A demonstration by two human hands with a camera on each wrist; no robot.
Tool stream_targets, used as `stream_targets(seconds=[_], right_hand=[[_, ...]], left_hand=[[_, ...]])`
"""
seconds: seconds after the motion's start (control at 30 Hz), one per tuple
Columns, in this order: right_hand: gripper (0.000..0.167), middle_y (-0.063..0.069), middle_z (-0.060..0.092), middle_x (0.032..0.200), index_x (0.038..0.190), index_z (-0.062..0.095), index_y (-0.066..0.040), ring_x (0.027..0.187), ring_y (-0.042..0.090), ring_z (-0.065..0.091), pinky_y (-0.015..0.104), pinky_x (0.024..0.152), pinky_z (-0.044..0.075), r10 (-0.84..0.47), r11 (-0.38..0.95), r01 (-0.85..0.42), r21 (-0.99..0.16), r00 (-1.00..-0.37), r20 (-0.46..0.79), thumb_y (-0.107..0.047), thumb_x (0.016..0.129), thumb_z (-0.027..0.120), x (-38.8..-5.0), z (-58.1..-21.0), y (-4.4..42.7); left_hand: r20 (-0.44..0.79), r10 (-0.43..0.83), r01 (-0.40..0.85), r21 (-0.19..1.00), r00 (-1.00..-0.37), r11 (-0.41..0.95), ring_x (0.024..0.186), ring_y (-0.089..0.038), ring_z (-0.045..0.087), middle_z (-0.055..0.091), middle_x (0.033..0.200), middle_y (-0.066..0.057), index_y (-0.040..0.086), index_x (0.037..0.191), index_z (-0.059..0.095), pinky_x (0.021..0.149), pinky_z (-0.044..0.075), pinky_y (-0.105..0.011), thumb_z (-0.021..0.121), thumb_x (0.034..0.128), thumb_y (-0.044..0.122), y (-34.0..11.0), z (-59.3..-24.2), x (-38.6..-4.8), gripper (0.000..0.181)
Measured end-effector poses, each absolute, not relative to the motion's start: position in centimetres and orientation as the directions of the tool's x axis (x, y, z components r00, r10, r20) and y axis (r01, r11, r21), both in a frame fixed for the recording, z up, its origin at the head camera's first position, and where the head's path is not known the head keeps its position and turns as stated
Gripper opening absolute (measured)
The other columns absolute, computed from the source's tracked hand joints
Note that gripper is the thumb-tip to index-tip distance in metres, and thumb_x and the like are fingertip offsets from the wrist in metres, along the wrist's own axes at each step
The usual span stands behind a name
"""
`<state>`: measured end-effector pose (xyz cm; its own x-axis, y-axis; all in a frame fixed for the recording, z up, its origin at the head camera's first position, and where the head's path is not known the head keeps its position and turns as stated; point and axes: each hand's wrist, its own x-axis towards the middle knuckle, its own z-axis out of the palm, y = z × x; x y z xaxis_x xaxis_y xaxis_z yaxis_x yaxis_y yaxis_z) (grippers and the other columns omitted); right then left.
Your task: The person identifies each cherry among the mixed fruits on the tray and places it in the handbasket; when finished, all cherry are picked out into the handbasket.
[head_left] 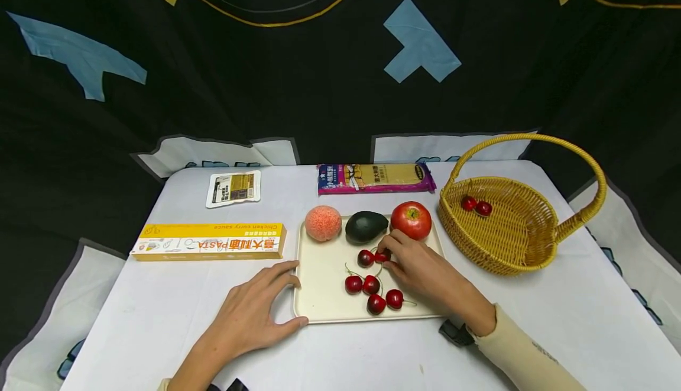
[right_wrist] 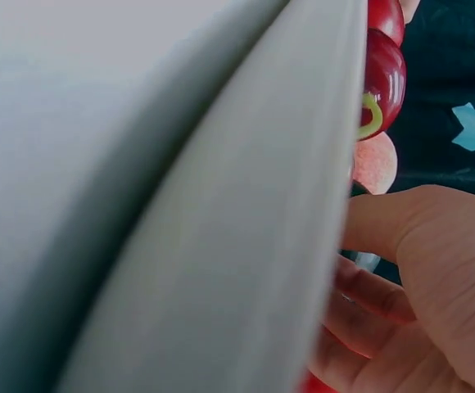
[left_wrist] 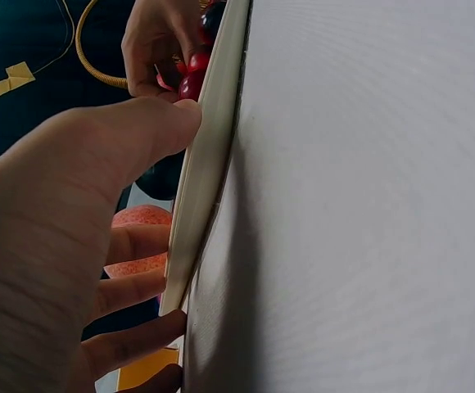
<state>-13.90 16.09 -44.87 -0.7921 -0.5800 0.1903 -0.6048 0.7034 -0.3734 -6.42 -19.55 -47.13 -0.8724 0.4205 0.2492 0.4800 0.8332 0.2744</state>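
Observation:
My right hand (head_left: 417,264) reaches over the cream tray (head_left: 324,308), its thumb and fingertips pinching a dark red cherry (head_left: 382,255). Close by on the tray lie several other cherries (head_left: 376,304), some with thin stems. Along the tray's back side sit a pink, rough-skinned round fruit (head_left: 323,223), a dark green avocado (head_left: 366,227) and a red apple (head_left: 411,220). At the tray's left edge, my left hand (head_left: 252,308) touches the rim with spread, relaxed fingers; its thumb (left_wrist: 160,127) lies by the front corner. In the right wrist view, the tray rim hides the fingertips.
A yellow wicker basket (head_left: 463,243) with a tall handle stands at the right, two cherries (head_left: 476,205) inside. Left of the tray lies a yellow pasta box (head_left: 208,242); behind are a white sachet (head_left: 233,188) and a pasta packet (head_left: 376,178). Dark cloth hangs beyond the table.

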Motion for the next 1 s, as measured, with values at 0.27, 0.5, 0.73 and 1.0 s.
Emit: stream_targets(seconds=[0.27,0.5,0.73,1.0], right_hand=[[0.026,0.003,0.064,0.118,0.120,0.074,-0.016,0.090,0.013,0.064,0.034,0.083,0.061,-0.541,0.723,-0.559,-0.406,-0.823,0.171,-0.015,0.096,0.083,-13.8,-43.9,16.4],[0.030,0.008,0.064,0.117,0.118,0.073,-0.012,0.081,0.013,0.065,0.030,0.073,0.061,-0.533,0.709,-0.602,-0.368,-0.798,0.281,-0.011,0.092,0.086,-14.0,-42.6,17.3],[0.038,0.010,0.067,0.115,0.119,0.070,-0.010,0.085,0.020,0.070,0.037,0.075,0.064,-0.518,0.709,-0.628,-0.320,-0.772,0.368,-0.008,0.087,0.090,-14.3,-41.7,18.9],[0.037,0.012,0.066,0.115,0.119,0.072,-0.008,0.089,0.026,0.069,0.039,0.072,0.063,-0.476,0.702,-0.636,-0.321,-0.754,0.452,0.001,0.086,0.088,-14.9,-40.8,21.6]], left_hand=[[0.244,0.416,0.474,0.272,-0.876,0.838,0.134,-0.016,0.062,0.056,0.157,0.010,0.033,0.117,0.069,0.073,0.059,-0.038,0.088,0.0749,0.067,-19.6,-47.2,-6.2,0.058],[0.253,0.421,0.482,0.274,-0.871,0.833,0.134,-0.016,0.062,0.056,0.157,0.009,0.032,0.117,0.069,0.075,0.059,-0.039,0.088,0.0753,0.067,-19.6,-47.2,-6.4,0.057],[0.237,0.422,0.477,0.274,-0.875,0.835,0.135,-0.016,0.061,0.056,0.157,0.011,0.033,0.117,0.068,0.074,0.059,-0.038,0.087,0.0752,0.068,-19.6,-47.2,-6.5,0.057],[0.242,0.421,0.477,0.272,-0.874,0.836,0.135,-0.015,0.061,0.056,0.157,0.011,0.033,0.117,0.068,0.075,0.059,-0.039,0.087,0.0756,0.068,-19.6,-47.2,-6.5,0.057]])
